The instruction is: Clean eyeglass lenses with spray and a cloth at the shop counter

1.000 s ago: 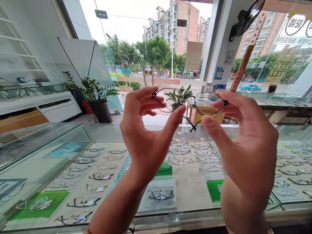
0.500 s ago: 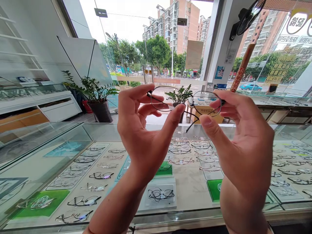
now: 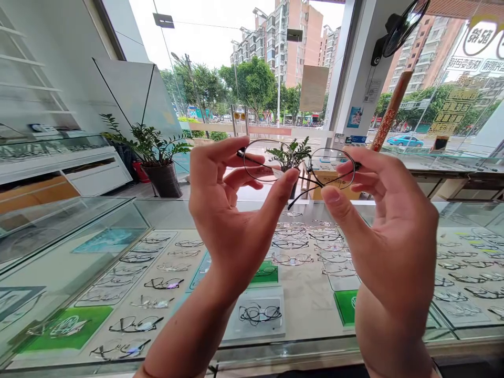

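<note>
A pair of eyeglasses [image 3: 310,162] with round lenses and a thin dark frame is held up above the glass counter. My left hand [image 3: 236,205] grips its left rim, index finger at the top outer corner and thumb near the lower edge. At the other lens, my right hand [image 3: 386,215] pinches the rim between index finger and thumb. The dark temple arms are folded in and cross below the bridge. A small pale tag shows by the left lens.
The glass display case [image 3: 299,310] below holds rows of eyeglasses, with green display blocks [image 3: 346,307] among them. A potted plant [image 3: 161,173] stands on the floor at left. Beyond are another counter [image 3: 63,178], glass doors and a wall fan [image 3: 405,26].
My right hand has shifted slightly left. The folded temple arm on the right lens has swung inward, its tip now further left and nearer my left thumb. My left hand stays put.
</note>
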Available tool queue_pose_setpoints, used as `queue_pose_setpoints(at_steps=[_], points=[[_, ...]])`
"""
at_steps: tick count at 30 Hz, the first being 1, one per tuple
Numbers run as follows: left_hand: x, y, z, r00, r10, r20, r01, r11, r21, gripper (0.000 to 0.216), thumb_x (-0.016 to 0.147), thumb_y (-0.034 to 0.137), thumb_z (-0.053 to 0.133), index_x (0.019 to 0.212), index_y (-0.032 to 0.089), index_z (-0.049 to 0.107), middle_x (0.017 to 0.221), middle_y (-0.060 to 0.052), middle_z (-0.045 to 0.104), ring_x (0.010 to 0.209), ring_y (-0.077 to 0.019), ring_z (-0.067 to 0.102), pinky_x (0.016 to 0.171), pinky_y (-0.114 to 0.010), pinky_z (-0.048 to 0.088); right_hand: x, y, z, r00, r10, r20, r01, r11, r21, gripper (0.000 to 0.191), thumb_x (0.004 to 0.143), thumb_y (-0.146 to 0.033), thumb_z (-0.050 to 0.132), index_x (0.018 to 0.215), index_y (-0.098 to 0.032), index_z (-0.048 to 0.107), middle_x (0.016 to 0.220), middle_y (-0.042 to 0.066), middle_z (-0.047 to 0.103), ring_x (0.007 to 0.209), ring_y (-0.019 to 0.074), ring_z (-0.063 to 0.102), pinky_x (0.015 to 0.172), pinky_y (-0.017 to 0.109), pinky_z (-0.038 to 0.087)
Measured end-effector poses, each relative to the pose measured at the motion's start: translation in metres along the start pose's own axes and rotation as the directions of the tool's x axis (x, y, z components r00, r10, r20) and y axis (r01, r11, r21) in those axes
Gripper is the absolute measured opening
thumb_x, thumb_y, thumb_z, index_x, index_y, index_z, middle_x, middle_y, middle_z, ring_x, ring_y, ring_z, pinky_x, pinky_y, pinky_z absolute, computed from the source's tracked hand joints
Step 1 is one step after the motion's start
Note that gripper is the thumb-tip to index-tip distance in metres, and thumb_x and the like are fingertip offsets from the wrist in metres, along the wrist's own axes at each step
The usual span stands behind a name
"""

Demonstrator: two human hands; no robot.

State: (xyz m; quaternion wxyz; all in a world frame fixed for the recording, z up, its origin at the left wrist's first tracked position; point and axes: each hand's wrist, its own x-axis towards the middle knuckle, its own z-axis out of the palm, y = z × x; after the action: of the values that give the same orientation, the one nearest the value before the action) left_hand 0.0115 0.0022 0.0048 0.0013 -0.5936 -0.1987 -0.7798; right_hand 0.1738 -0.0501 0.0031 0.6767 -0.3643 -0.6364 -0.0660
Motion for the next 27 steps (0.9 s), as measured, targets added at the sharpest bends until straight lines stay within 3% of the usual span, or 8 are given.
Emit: queue_pose_setpoints(at_steps=[4, 11, 21, 27], points=[[0.0000, -0.0050, -0.0005, 0.999, 0.048, -0.004, -0.048, 0.999, 0.004, 0.053, 0.085, 0.056, 0.094, 0.120, 0.031, 0.064, 0.109, -0.002, 0.067, 0.102, -0.0223, 0.073, 0.080, -0.040, 0.067, -0.0010, 0.0030, 0.0014, 1.000, 0.026, 0.002, -0.026, 0.999, 0.043, 0.040, 0.099, -0.043, 0.080, 0.137, -0.031, 0.072, 0.124, 0.007, 0.076, 0.115, 0.0276, 0.074, 0.106, 0.056, 0.064], [0.0002, -0.0024, -0.0004, 0.996, 0.084, -0.014, -0.085, 0.995, -0.044, 0.053, 0.082, 0.050, 0.098, 0.120, 0.032, 0.066, 0.105, -0.001, 0.067, 0.098, -0.0208, 0.074, 0.078, -0.039, 0.066, -0.0017, 0.0057, 0.0025, 0.999, 0.017, 0.046, -0.021, 0.996, 0.089, 0.042, 0.102, -0.042, 0.076, 0.143, -0.038, 0.065, 0.134, 0.006, 0.074, 0.122, 0.0286, 0.076, 0.109, 0.054, 0.067], [-0.0006, -0.0037, -0.0004, 0.998, 0.055, -0.013, -0.055, 0.998, 0.042, 0.055, 0.084, 0.057, 0.094, 0.119, 0.031, 0.062, 0.106, -0.001, 0.067, 0.101, -0.0228, 0.075, 0.092, -0.044, 0.066, -0.0023, 0.0080, 0.0057, 0.998, 0.025, 0.062, -0.033, 0.990, 0.134, 0.045, 0.101, -0.039, 0.076, 0.144, -0.034, 0.063, 0.138, 0.011, 0.074, 0.126, 0.0348, 0.076, 0.107, 0.058, 0.069], [0.0005, -0.0038, 0.0001, 0.995, 0.097, -0.032, -0.098, 0.995, -0.027, 0.053, 0.080, 0.048, 0.099, 0.117, 0.030, 0.066, 0.104, -0.001, 0.067, 0.096, -0.0202, 0.074, 0.080, -0.038, 0.066, -0.0013, 0.0082, 0.0066, 0.998, 0.040, 0.055, -0.049, 0.986, 0.157, 0.042, 0.101, -0.038, 0.077, 0.141, -0.032, 0.064, 0.137, 0.011, 0.075, 0.126, 0.0339, 0.076, 0.108, 0.057, 0.068]])
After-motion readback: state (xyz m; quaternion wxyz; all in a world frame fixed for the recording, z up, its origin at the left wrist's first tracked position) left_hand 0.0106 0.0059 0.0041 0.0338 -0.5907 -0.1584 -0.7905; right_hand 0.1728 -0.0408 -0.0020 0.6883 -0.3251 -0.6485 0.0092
